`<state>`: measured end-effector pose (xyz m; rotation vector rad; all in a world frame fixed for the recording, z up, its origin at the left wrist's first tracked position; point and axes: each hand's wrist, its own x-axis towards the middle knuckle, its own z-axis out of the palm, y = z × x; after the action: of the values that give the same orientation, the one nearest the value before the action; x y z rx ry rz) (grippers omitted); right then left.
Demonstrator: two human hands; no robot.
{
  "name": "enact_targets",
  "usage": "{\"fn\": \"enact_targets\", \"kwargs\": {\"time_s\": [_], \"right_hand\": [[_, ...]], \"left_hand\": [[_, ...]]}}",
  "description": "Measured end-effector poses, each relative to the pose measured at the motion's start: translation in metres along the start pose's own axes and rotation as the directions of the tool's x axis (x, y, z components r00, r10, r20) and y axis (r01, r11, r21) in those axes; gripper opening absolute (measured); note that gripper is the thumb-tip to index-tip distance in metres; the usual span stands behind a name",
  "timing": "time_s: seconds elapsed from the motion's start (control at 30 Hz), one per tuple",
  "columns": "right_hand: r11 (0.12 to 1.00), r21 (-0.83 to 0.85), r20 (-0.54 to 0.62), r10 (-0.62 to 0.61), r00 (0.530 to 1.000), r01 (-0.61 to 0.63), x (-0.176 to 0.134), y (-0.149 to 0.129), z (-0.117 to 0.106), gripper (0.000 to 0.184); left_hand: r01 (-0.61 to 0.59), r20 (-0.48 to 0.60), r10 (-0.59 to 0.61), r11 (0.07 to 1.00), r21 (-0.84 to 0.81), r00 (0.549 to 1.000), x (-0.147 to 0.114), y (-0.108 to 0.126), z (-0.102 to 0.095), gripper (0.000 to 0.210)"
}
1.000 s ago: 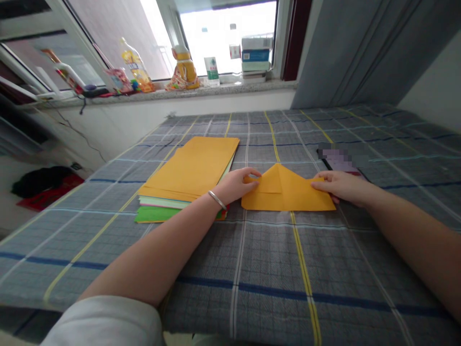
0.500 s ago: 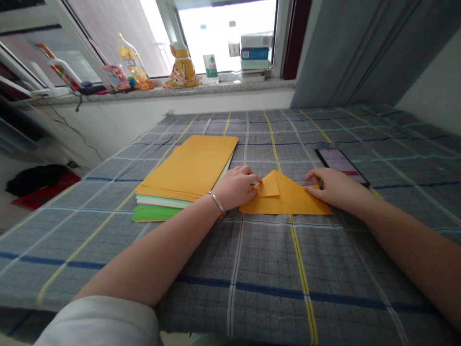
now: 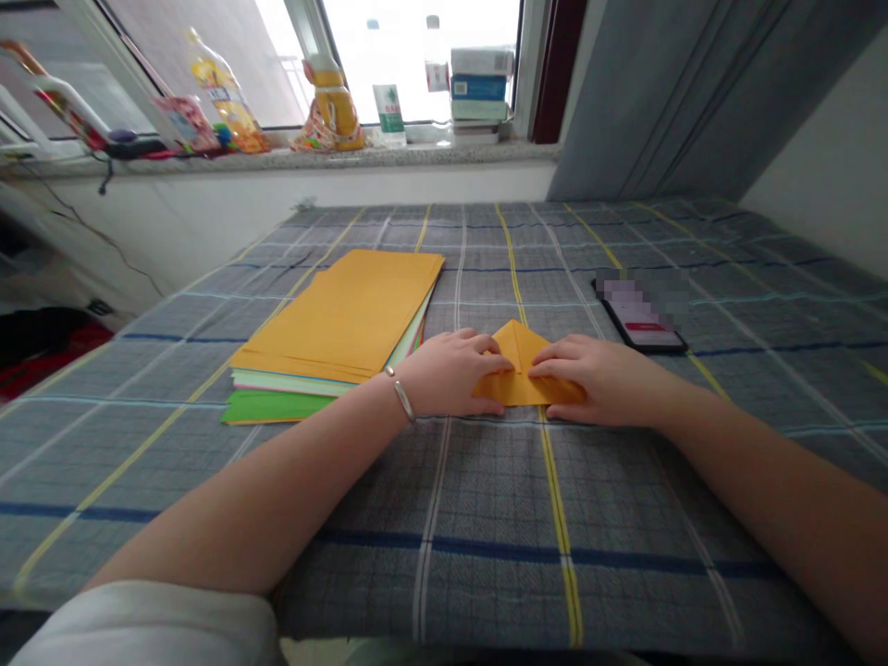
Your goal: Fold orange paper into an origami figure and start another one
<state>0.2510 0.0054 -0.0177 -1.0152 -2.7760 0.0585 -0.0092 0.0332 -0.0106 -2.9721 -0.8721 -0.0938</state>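
A folded sheet of orange paper [image 3: 524, 390] lies on the checked cloth, its peak pointing away from me. My left hand [image 3: 458, 372], with a silver bangle at the wrist, grips its left side, fingertips on the left flap and thumb at the near edge. From the other side my right hand [image 3: 600, 377] holds the right part, fingers over the flap near the middle crease and thumb along the near edge. The fingertips of both hands are close together but apart. Both hands hide the paper's outer corners.
Left of my hands lies a stack of coloured paper [image 3: 347, 310], orange on top, with white and green below. A phone [image 3: 642, 319] lies beyond my right hand. Bottles, a green-and-white tube [image 3: 388, 113] and stacked boxes [image 3: 480, 88] stand on the windowsill [image 3: 416, 157].
My right hand has moved left, bringing the paper's right side inward to the middle. My left hand still holds the left flap. The view has shifted slightly.
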Motion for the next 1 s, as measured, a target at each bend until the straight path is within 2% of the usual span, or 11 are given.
{"fn": "enact_targets", "kwargs": {"time_s": [0.2,0.37,0.57,0.7,0.83,1.0], "right_hand": [[0.99,-0.13,0.037,-0.053,0.998,0.057,0.0,-0.007,-0.004,0.021],[0.983,-0.174,0.014,-0.056,0.998,0.058,0.0,-0.006,-0.001,0.025],[0.987,-0.073,-0.017,0.142,0.99,-0.143,0.001,0.005,0.001,0.029],[0.97,0.01,-0.024,0.244,0.969,-0.244,0.002,0.016,0.007,0.031],[0.924,0.101,-0.049,0.376,0.925,-0.37,0.003,0.022,0.013,0.03],[0.855,0.129,-0.075,0.513,0.855,-0.502,0.007,0.024,0.016,0.029]], "left_hand": [[0.014,0.046,-0.017,0.996,0.084,0.999,0.001,0.012,-0.007,0.051],[0.034,0.052,-0.041,0.992,0.123,0.998,0.002,0.018,-0.009,0.035],[0.101,-0.012,-0.101,0.995,-0.01,0.995,0.004,0.007,-0.004,0.023],[0.147,-0.031,-0.153,0.979,-0.138,0.988,0.006,-0.004,-0.001,0.025],[0.235,-0.035,-0.249,0.947,-0.219,0.968,0.008,-0.01,0.004,0.027],[0.366,-0.026,-0.399,0.863,-0.348,0.917,0.011,-0.015,0.012,0.022]]}}
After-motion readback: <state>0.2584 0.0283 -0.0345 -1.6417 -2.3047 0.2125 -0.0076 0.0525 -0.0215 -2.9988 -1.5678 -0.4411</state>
